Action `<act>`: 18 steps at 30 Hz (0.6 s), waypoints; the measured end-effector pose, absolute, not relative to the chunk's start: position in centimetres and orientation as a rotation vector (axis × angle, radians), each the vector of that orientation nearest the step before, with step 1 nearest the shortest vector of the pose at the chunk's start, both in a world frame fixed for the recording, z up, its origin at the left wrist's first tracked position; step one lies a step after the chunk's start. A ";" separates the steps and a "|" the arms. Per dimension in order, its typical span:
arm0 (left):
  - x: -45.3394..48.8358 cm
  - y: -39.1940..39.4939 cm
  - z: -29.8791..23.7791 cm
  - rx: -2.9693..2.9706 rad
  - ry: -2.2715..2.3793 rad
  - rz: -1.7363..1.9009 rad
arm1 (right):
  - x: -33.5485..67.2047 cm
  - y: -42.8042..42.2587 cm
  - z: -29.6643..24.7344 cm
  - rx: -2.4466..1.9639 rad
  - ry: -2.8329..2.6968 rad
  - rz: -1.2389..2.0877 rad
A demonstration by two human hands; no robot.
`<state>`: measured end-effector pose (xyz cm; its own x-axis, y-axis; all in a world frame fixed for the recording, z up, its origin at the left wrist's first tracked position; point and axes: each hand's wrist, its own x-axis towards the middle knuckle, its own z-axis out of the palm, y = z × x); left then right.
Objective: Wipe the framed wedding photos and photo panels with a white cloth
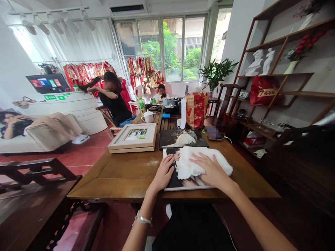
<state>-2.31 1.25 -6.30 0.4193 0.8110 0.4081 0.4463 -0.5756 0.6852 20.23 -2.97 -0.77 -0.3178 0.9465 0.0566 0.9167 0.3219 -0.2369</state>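
Note:
A photo panel point(171, 181) with a printed portrait lies flat at the front edge of the wooden table point(125, 174). Over much of it is spread a fluffy white cloth point(223, 164). My right hand point(208, 164) rests flat on this cloth, fingers spread. On the panel's left part lies my left hand point(165, 170), its fingers stretched out beside the printed head. Just beyond is a second, dark photo panel point(167, 137) showing a pale gown. Stacked light wooden picture frames point(133, 137) sit to the left of it.
Behind the panels stand a red and tan paper bag point(196, 109), a white lidded mug point(148, 116) and a phone point(214, 134) with a cable. One person point(115, 97) sits at the table's left side, another point(161, 92) at its far end. A shelf unit point(280, 75) lines the right wall.

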 end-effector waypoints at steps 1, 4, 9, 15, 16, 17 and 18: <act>-2.3 1.3 -6.3 2.204 1.060 1.013 | 19.9 -2.2 -0.8 -1.725 -2.392 0.218; -2.3 1.3 -6.2 2.209 1.046 1.009 | 18.3 -1.6 -1.1 -1.723 -2.390 0.163; -2.1 1.3 -6.2 2.214 1.039 1.033 | 17.4 -4.6 -1.4 -1.490 -2.497 0.212; -2.3 1.2 -6.4 2.191 1.071 1.034 | 22.3 -5.8 -1.2 -1.484 -2.490 0.290; -2.3 1.2 -6.4 2.188 1.068 1.033 | 23.1 -5.2 -1.1 -1.514 -2.475 0.296; -2.3 1.1 -6.4 2.184 1.063 1.034 | 23.7 -4.4 -1.0 -1.546 -2.460 0.302; -2.3 1.1 -6.3 2.181 1.058 1.036 | 24.1 -3.5 -1.0 -1.576 -2.446 0.306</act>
<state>-2.30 1.13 -6.35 0.4083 0.8130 0.4151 0.4326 -0.5727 0.6963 24.06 -3.51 -0.97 -0.4031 0.9127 0.0674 0.8679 0.4046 -0.2882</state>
